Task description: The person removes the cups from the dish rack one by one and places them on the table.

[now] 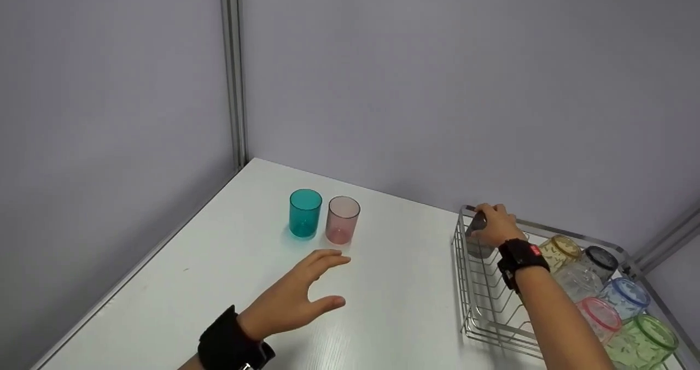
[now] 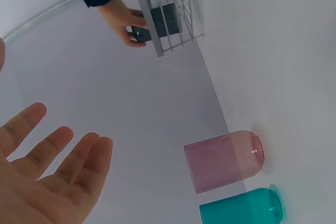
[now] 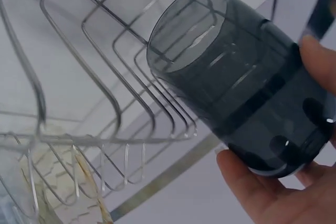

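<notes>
- The right hand (image 1: 495,225) sits at the far left corner of the wire rack (image 1: 481,299), right of centre in the head view, with its fingers curled round a dark grey cup (image 1: 477,225).
- In the right wrist view the dark grey cup (image 3: 247,82) fills the upper right of the frame; fingertips (image 3: 247,182) press its closed base and side, and its open mouth points toward the rack wires (image 3: 105,93).
- The left wrist view shows the same grip from afar, at the top centre: the right hand (image 2: 123,22) holds the dark cup (image 2: 157,22) against the end of the rack (image 2: 168,3).
- The left hand (image 1: 298,296) hovers over the white table (image 1: 180,282) in the lower centre of the head view, fingers straight and spread, thumb apart, holding nothing.
- In the left wrist view its open fingers (image 2: 58,161) fill the lower left.
- A teal cup (image 1: 304,212) and a pink cup (image 1: 342,219) stand upright, just beside each other, above the left hand at the centre of the frame.
- Both also show at the lower right of the left wrist view, pink cup (image 2: 224,160) above teal cup (image 2: 242,208).
- Inside the rack, at the lower right of the head view, lie several glasses on their sides: a yellow glass (image 1: 560,252), a dark-rimmed glass (image 1: 599,260), a blue-rimmed glass (image 1: 626,296), a pink-rimmed glass (image 1: 600,316) and a green glass (image 1: 642,341).
</notes>
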`<state>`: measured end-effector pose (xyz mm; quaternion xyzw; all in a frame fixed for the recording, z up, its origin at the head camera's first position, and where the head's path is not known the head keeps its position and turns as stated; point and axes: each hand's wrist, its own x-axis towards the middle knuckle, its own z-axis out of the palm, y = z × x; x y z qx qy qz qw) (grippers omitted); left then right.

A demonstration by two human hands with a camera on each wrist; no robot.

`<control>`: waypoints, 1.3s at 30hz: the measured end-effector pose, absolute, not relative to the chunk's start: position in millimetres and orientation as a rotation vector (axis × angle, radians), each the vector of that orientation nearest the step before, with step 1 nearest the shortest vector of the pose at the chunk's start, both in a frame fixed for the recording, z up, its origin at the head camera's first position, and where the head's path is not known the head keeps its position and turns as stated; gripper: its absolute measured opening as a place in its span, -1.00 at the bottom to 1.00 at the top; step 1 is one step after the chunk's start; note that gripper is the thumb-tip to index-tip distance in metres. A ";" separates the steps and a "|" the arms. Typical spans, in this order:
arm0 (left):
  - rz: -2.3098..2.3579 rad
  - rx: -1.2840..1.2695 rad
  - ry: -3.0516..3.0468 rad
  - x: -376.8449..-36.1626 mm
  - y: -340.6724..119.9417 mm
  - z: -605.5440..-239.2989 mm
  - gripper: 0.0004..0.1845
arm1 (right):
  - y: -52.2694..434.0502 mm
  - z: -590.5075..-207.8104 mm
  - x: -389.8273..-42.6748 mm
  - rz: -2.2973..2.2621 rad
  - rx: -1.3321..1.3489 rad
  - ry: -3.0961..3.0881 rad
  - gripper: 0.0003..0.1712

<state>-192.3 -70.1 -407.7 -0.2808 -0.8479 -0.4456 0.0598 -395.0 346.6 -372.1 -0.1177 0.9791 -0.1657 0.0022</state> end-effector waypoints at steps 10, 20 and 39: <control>-1.365 -0.885 -2.574 -199.1 -62.4 -405.5 -0.31 | 346.4 -337.8 -366.5 -0.564 -0.240 3.186 -0.28; -1.401 -0.929 -2.541 -203.0 -56.6 -406.9 -0.32 | 338.2 -315.9 -297.1 -0.541 -0.411 3.389 -0.27; -1.544 -0.938 -2.436 -204.5 -41.4 -398.1 -0.19 | 270.7 -326.6 -198.2 -1.076 -0.970 3.487 -0.19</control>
